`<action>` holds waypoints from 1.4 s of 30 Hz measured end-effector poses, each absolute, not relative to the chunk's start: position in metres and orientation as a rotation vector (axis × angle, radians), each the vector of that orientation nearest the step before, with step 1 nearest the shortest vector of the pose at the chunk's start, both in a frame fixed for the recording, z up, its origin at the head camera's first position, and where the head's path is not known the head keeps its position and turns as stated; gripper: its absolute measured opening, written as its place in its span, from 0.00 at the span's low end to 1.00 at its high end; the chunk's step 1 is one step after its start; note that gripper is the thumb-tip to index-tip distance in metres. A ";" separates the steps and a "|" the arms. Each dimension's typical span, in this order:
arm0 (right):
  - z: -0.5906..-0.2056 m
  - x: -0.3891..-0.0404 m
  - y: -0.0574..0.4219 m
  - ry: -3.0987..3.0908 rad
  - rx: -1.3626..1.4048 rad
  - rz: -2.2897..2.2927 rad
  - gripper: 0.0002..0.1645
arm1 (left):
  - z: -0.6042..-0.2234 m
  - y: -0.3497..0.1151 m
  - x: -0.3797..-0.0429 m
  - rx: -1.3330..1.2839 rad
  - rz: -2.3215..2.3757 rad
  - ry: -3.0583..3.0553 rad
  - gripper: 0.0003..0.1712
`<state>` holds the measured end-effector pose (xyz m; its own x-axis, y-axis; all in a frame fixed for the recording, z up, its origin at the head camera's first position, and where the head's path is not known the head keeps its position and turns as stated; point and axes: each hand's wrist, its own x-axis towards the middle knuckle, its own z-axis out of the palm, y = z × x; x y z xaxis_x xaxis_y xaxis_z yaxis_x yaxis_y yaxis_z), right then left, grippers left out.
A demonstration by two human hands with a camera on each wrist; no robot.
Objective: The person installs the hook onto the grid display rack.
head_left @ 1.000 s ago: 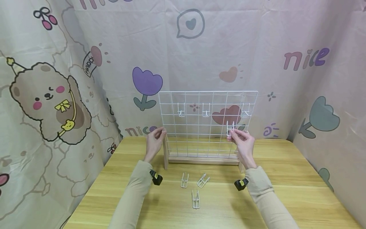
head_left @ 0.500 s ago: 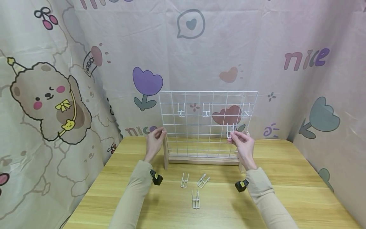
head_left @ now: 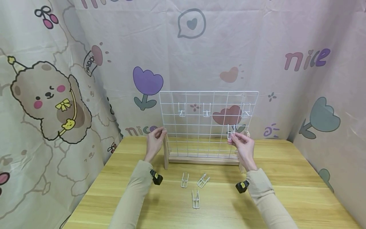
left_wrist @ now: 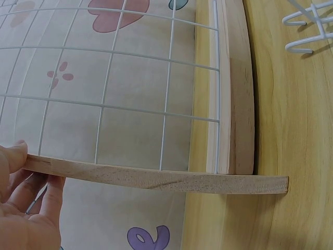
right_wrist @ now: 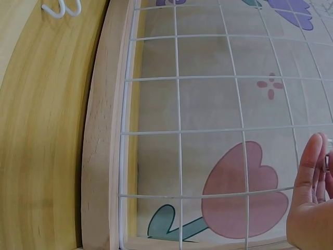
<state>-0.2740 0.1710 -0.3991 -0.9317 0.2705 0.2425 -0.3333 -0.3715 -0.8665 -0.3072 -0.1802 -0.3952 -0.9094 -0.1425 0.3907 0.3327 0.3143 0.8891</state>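
A white wire grid panel [head_left: 208,91] stands upright in a wooden stand [head_left: 203,161]. My left hand [head_left: 154,142] pinches the stand's left wooden post [left_wrist: 151,177], thumb on one side and fingers on the other. With thumb and fingertips my right hand [head_left: 245,147] holds a white wire hook [head_left: 228,133] against the lower right part of the grid. The hook's two prongs point up. In the right wrist view the right hand [right_wrist: 312,200] is at the edge and mostly hides the hook.
Several white hooks hang along the grid's upper row, such as the left hook [head_left: 181,112] and middle hook [head_left: 206,112]. Three loose hooks lie on the wooden table [head_left: 114,197] before the stand, the nearest hook [head_left: 195,200] among them. A patterned curtain [head_left: 251,35] surrounds the table.
My right hand has lowered the hook slightly along the front of the grid. The left hand stays on the post, and the loose hooks have not moved.
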 end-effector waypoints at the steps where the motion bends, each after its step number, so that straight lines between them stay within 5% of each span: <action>1: -0.399 -0.274 0.171 -1.488 0.079 2.337 0.13 | -0.395 -0.180 -0.307 -0.171 -1.627 -2.188 0.22; 11: -0.399 -0.273 0.172 -1.522 0.028 2.319 0.07 | -0.395 -0.180 -0.309 -0.159 -1.624 -2.185 0.21; 27: -0.405 -0.272 0.169 -1.650 -0.048 2.221 0.24 | -0.391 -0.179 -0.304 -0.150 -1.646 -2.199 0.22; 33: -0.406 -0.271 0.169 -1.667 -0.077 2.223 0.24 | -0.375 -0.174 -0.289 -0.157 -1.626 -2.233 0.22; 42: -0.408 -0.270 0.170 -1.701 -0.067 2.207 0.24 | -0.395 -0.181 -0.307 -0.157 -1.623 -2.198 0.22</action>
<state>-0.2696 0.1698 -0.4078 -0.9367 0.3031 0.1753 -0.2466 -0.2157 -0.9448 -0.3073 -0.1808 -0.3948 -0.9127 -0.1457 0.3818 0.3221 0.3189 0.8914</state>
